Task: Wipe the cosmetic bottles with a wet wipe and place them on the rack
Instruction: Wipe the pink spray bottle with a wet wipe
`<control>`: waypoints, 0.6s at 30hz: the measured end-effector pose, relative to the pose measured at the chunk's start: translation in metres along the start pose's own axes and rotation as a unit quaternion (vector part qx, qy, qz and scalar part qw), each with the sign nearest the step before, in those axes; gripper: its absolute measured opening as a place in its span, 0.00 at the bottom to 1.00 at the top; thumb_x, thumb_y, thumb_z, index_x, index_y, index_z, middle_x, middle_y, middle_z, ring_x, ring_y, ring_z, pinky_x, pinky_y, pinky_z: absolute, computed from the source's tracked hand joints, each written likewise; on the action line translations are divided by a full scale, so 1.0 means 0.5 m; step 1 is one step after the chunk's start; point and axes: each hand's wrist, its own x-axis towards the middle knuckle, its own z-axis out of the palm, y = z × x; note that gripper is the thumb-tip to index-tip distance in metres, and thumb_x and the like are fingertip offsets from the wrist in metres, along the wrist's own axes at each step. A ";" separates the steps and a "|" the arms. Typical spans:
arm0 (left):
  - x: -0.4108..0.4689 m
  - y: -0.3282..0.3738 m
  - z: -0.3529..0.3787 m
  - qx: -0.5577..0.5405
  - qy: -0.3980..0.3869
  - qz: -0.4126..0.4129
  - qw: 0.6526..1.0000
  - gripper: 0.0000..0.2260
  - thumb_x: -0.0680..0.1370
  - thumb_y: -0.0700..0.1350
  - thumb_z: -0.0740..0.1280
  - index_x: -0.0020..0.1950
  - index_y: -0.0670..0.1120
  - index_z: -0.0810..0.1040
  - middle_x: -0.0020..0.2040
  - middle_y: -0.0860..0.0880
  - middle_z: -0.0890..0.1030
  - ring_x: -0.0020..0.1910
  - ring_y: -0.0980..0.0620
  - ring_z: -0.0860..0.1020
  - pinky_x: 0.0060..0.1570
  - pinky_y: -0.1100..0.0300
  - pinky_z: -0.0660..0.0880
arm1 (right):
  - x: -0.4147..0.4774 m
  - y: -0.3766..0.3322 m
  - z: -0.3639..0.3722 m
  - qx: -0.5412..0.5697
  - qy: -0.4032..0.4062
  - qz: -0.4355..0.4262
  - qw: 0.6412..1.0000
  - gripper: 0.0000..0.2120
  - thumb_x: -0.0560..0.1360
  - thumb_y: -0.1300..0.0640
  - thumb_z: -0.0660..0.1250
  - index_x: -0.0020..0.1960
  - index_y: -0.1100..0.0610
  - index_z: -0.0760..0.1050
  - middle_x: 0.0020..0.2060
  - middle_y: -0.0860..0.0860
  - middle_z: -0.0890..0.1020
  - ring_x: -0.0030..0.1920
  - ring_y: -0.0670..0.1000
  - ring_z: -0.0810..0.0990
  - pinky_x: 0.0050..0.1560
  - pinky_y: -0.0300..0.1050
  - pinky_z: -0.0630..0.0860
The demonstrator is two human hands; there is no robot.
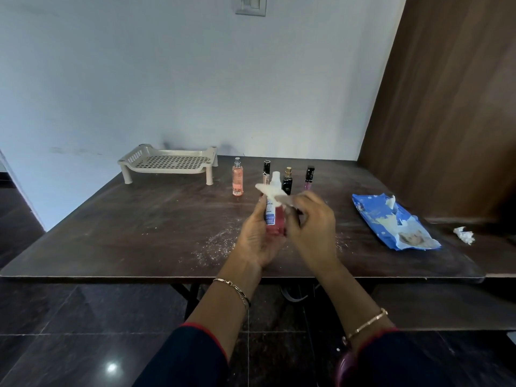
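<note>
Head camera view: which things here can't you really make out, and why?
All in the head view:
Red plastic bottle with white cap: label blurred, sides covered by the left hand and right hand.
Slim black-capped tube: lower part hidden behind the white wet wipe.
Grey wall switch plate: cut off by the top edge.
Blue wipe packet: print too small to read.
</note>
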 end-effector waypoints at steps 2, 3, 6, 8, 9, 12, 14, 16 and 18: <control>0.002 -0.002 0.002 -0.001 -0.002 0.010 1.000 0.19 0.80 0.54 0.60 0.62 0.42 0.76 0.49 0.44 0.81 0.47 0.48 0.81 0.54 0.53 0.76 | 0.025 -0.003 0.009 -0.002 0.013 0.017 1.000 0.11 0.72 0.66 0.67 0.50 0.56 0.83 0.39 0.50 0.80 0.37 0.46 0.77 0.39 0.39 0.74; 0.002 0.000 0.003 -0.015 -0.004 0.012 1.000 0.19 0.80 0.54 0.59 0.61 0.42 0.76 0.48 0.44 0.81 0.45 0.48 0.82 0.52 0.54 0.77 | 0.028 -0.006 0.013 0.000 0.014 0.015 1.000 0.11 0.72 0.66 0.67 0.50 0.56 0.83 0.39 0.50 0.81 0.37 0.46 0.77 0.39 0.37 0.73; 0.009 0.016 0.002 -0.103 0.001 0.012 0.995 0.17 0.81 0.52 0.58 0.55 0.40 0.78 0.41 0.44 0.82 0.36 0.51 0.83 0.36 0.60 0.80 | 0.006 -0.015 0.024 0.018 0.004 -0.011 1.000 0.12 0.70 0.69 0.67 0.48 0.57 0.82 0.40 0.50 0.81 0.38 0.39 0.73 0.40 0.25 0.67; 0.013 0.028 -0.001 -0.125 0.010 0.028 0.992 0.15 0.81 0.50 0.57 0.52 0.41 0.78 0.37 0.46 0.82 0.31 0.53 0.81 0.30 0.63 0.78 | -0.024 -0.014 0.023 0.029 -0.014 -0.020 0.999 0.13 0.70 0.71 0.67 0.48 0.57 0.82 0.40 0.50 0.81 0.38 0.40 0.73 0.40 0.26 0.67; 0.016 0.032 -0.004 -0.123 0.011 0.035 0.992 0.14 0.81 0.49 0.58 0.52 0.41 0.77 0.37 0.46 0.82 0.31 0.54 0.80 0.29 0.64 0.77 | -0.037 -0.012 0.021 0.036 -0.020 -0.025 0.999 0.13 0.70 0.71 0.67 0.48 0.57 0.82 0.39 0.50 0.81 0.38 0.42 0.75 0.40 0.28 0.69; 0.014 0.034 -0.006 -0.106 -0.005 0.045 0.993 0.11 0.76 0.48 0.62 0.51 0.41 0.77 0.36 0.48 0.78 0.30 0.55 0.75 0.32 0.65 0.74 | -0.055 -0.011 0.014 0.059 -0.028 -0.037 0.997 0.12 0.70 0.70 0.67 0.48 0.57 0.82 0.39 0.49 0.80 0.39 0.44 0.77 0.40 0.33 0.72; 0.012 0.038 -0.006 -0.097 0.028 0.046 0.994 0.14 0.78 0.53 0.58 0.49 0.43 0.77 0.35 0.49 0.76 0.31 0.55 0.72 0.33 0.64 0.73 | -0.054 -0.013 0.013 0.068 -0.050 -0.047 0.995 0.11 0.71 0.69 0.67 0.48 0.57 0.82 0.41 0.48 0.81 0.40 0.43 0.78 0.41 0.33 0.73; 0.015 0.050 -0.010 -0.083 0.082 0.052 0.992 0.19 0.80 0.58 0.55 0.46 0.44 0.77 0.35 0.50 0.76 0.32 0.54 0.71 0.36 0.62 0.70 | -0.059 -0.017 0.019 0.088 -0.071 -0.035 0.993 0.11 0.71 0.69 0.67 0.48 0.56 0.83 0.42 0.48 0.82 0.42 0.42 0.79 0.41 0.33 0.74; 0.011 0.073 -0.012 -0.072 0.120 0.068 0.988 0.18 0.79 0.58 0.58 0.45 0.44 0.75 0.36 0.49 0.75 0.34 0.53 0.72 0.38 0.59 0.71 | -0.060 -0.027 0.034 0.128 -0.064 0.038 0.989 0.11 0.72 0.68 0.68 0.48 0.55 0.83 0.43 0.46 0.83 0.43 0.42 0.80 0.42 0.32 0.74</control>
